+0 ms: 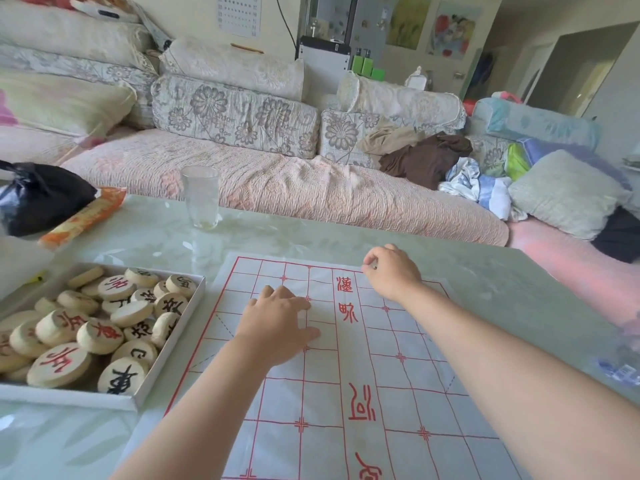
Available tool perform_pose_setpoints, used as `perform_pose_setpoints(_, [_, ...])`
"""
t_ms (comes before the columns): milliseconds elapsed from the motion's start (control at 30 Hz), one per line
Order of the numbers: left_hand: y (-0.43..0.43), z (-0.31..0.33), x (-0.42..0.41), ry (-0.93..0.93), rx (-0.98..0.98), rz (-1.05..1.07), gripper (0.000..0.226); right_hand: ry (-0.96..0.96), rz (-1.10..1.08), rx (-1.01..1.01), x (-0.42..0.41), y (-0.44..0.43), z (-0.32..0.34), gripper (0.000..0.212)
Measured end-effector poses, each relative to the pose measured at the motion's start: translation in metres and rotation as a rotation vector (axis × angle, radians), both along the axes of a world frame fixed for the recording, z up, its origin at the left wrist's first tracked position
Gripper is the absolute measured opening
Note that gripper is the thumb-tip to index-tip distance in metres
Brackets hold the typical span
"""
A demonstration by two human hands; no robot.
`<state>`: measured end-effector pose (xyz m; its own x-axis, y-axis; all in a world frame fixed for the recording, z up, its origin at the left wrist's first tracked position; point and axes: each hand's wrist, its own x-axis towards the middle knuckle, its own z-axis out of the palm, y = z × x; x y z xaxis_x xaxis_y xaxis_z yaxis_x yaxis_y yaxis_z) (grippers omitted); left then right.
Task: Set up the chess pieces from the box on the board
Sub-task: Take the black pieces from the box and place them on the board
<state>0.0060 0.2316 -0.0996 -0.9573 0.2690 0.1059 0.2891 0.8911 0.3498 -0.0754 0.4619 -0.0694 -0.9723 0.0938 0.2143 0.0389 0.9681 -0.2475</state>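
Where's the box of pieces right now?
Head view, lower left: the box sits on the table just left of the board, near the left hand.

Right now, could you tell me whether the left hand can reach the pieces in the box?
Probably yes: the left hand lies flat on the board, holding nothing, and the open box sits beside it with nothing between.

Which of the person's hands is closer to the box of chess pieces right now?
Left. The left hand lies flat on the board, just right of the box; the right hand is farther right, at the board's far edge.
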Motion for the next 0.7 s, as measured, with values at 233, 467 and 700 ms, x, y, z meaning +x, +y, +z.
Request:
perform_pose_setpoints(233, [-0.041,0.024,0.014,0.091,0.115,0.13,0.043,-0.028,0.303,-0.153,0.042,-0.084,0.028,0.008])
perform_pose_setpoints(467, [-0.106,0.044,0.04,0.202,0.118,0.228,0.03,-0.093,0.507,-0.249,0.077,-0.181,0.042,0.01])
perform_pose_setpoints(700, [-0.196,0.038,0.068,0.193,-0.019,0.374,0.032,-0.205,0.636,-0.166,0.091,-0.268,0.031,0.02])
